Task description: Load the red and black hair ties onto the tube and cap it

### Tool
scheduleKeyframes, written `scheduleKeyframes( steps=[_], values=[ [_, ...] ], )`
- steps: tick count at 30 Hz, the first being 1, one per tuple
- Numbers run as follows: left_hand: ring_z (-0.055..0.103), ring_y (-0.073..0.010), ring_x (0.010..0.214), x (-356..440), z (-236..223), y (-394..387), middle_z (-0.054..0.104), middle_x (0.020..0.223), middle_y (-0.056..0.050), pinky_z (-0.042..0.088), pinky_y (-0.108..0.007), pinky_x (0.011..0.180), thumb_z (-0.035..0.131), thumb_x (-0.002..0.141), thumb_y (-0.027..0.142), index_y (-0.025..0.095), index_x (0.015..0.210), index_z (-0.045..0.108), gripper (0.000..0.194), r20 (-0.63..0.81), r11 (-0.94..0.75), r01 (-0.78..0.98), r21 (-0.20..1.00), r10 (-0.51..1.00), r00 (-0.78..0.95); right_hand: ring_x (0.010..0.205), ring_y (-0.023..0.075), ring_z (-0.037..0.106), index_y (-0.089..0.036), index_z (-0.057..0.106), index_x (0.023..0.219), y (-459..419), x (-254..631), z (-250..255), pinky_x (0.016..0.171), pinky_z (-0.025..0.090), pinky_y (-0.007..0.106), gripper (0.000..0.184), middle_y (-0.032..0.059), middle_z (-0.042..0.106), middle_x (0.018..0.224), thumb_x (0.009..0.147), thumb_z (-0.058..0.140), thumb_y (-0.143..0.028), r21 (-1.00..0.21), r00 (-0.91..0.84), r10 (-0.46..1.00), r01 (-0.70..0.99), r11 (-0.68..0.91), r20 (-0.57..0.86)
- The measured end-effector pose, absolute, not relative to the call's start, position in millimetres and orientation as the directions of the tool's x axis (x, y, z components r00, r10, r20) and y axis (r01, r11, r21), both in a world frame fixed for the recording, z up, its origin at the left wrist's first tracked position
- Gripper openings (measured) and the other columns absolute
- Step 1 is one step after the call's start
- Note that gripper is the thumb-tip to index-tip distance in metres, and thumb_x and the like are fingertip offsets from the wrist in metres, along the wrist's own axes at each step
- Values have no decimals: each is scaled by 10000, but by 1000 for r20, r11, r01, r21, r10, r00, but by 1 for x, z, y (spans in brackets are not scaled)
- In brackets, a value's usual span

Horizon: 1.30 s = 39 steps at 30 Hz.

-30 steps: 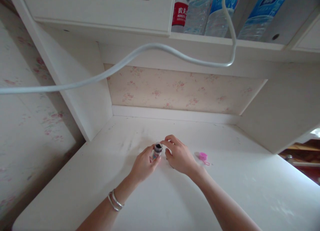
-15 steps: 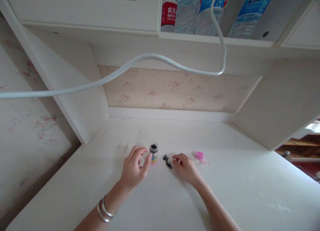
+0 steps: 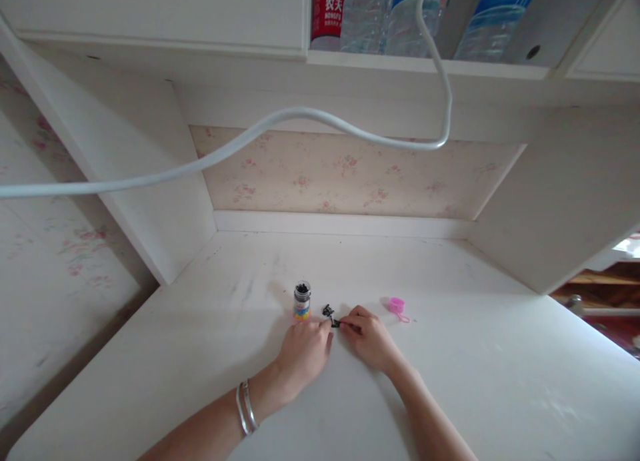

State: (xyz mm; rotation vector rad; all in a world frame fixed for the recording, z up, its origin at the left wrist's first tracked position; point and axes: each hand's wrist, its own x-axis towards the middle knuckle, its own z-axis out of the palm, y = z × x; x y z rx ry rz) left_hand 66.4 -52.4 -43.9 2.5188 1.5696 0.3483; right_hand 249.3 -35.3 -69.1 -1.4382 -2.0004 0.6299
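A small clear jar (image 3: 302, 302) with a colourful label stands uncapped on the white desk, filled with black bits. To its right lies a small heap of black hair ties (image 3: 327, 310). My left hand (image 3: 305, 351) is curled just in front of the jar, its fingertips at the near end of the heap. From the right, my right hand (image 3: 369, 336) pinches one black hair tie (image 3: 335, 324) between thumb and finger. Both hands' fingertips almost meet there. What exactly the left fingers grip is partly hidden.
A pink cap (image 3: 397, 306) with a loop lies right of my right hand. A white cable (image 3: 300, 113) crosses in front of the view. Overhead, water bottles (image 3: 365, 18) stand in a shelf opening. Side panels (image 3: 135, 168) flank the white desk (image 3: 500, 381).
My left hand has moved right and nearer, from beside the jar to the black hair ties, and its fingers have closed. My right fingers now pinch a hair tie drawn from the heap.
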Motion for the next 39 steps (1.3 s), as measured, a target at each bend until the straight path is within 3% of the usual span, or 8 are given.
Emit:
scheduleKeyframes(
  steps=[6,11,24,31,34,39],
  values=[
    [671,-219,817,74,-46,-45,699,877,-85,487,-316,676,324,943,194,191,943,641,317,91,-438,866,242,899,429,663,138,561,-210,752,851,-33,249,-70,613,412,251,242,42,601,815,860,511,-236,-730,-186,957,618,291,224],
    [668,-212,796,71,-53,-43,694,867,-65,487,-308,661,357,908,105,189,908,627,283,124,-477,856,199,879,461,742,161,588,-200,747,854,-30,251,-72,670,427,260,250,51,621,828,872,507,-270,-754,-101,962,602,263,255],
    [670,-168,761,60,-41,-55,694,828,-22,493,-256,629,415,951,214,223,944,632,217,388,-536,805,256,819,422,712,159,570,-198,727,836,-28,249,-77,659,415,270,275,48,620,825,878,487,-325,-783,-26,972,588,203,233],
    [659,-133,707,28,-5,-58,718,877,-35,479,-220,624,464,942,282,208,1043,646,221,610,-544,747,382,756,238,740,159,577,-207,722,831,-30,248,-73,693,413,279,289,42,612,853,889,471,-336,-779,-37,981,602,176,193],
    [649,-131,737,14,10,-47,725,922,-38,476,-214,662,476,934,323,194,995,667,238,597,-497,706,505,792,131,747,161,582,-206,724,827,-30,247,-72,697,414,280,292,44,613,857,889,470,-335,-776,-43,981,605,176,189],
    [583,-103,565,8,19,-34,727,864,-15,452,-200,570,440,932,404,199,971,685,321,446,-364,680,637,893,61,728,159,583,-205,722,826,-30,248,-72,684,415,282,300,46,613,854,896,458,-331,-773,-48,980,607,184,195]
  ],
)
